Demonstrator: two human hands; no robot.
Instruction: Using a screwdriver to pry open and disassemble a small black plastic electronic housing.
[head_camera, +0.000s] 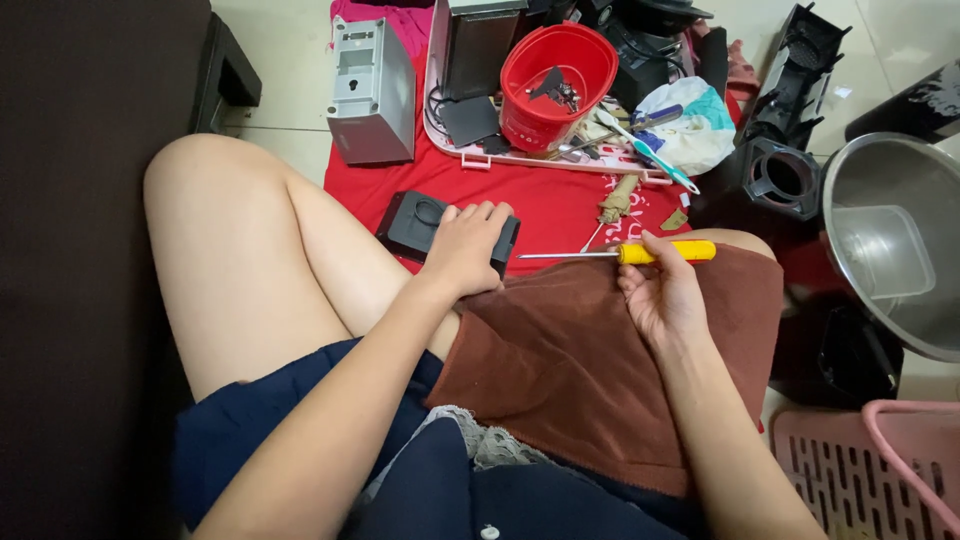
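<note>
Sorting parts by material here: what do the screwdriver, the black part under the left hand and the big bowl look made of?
Screwdriver: bright metal shaft and glossy yellow handle, probably plastic. Black part under the left hand: matte, moulded look, likely plastic. Bowl: grey reflective sheen, probably stainless steel. The right hand holds the screwdriver handle.

A red bucket (557, 85) holding dark metal parts is being kept on a white tray (470, 158) over the red cloth (560, 205). A steel bowl (893, 240) is being kept near a pink basket (860, 470).
</note>
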